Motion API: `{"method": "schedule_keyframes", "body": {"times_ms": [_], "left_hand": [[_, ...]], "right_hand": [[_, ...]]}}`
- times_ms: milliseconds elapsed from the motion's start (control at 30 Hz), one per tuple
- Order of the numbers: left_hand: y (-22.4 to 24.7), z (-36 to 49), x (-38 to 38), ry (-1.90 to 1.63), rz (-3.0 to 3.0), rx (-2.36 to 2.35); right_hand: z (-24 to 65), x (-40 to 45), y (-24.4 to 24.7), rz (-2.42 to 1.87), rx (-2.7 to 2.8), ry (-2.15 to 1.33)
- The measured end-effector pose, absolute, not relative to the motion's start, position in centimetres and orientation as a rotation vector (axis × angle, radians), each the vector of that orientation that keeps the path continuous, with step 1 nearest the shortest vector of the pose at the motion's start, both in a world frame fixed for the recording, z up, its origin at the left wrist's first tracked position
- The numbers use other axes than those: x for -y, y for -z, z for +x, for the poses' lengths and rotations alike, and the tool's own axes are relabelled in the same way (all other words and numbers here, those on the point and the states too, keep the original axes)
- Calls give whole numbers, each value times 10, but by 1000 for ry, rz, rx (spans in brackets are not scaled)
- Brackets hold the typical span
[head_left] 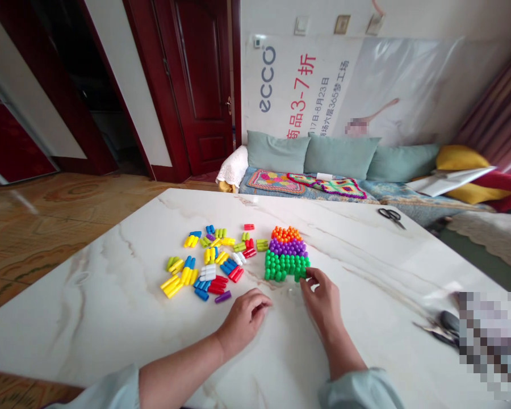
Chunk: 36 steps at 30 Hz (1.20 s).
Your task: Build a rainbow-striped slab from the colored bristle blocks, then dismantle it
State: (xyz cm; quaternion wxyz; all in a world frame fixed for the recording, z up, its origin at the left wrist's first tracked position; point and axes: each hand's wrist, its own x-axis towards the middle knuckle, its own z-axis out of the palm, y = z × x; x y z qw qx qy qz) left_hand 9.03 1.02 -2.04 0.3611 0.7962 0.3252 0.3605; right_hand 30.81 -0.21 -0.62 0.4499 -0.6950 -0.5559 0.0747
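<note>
My right hand (323,295) pinches a green round-topped plastic piece at the near right corner of a tight block of green pieces (285,264). Behind these stand rows of purple pieces (287,247), then orange ones (286,233). My left hand (244,318) rests on the table with its fingers curled in; nothing shows between them. Left of the block lie loose plastic tubes in clusters: yellow (172,286), blue (202,295), red (237,275), white (208,272) and light green (262,245). A single purple tube (222,296) lies nearest my left hand.
The white marbled table (123,324) carries black-handled scissors (390,215) at the far right edge and another pair of scissors (445,329) at the right. Beyond the table is a sofa with green cushions (343,156). A dark red door (200,85) stands behind.
</note>
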Motion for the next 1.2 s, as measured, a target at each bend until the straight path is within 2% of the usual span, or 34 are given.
{"method": "schedule_keyframes", "body": {"times_ms": [367,633,1200], "left_hand": [[20,91,-11,-947,2058,-813],[18,92,-12,-944,2064,-825],[13,91,-9,-907,2100,-809]], "right_hand": [[301,-5,15,-1788,1414,-270],[296,6,5,-1865,1467,-145],[283,1,11,-1605,1758,-392]]}}
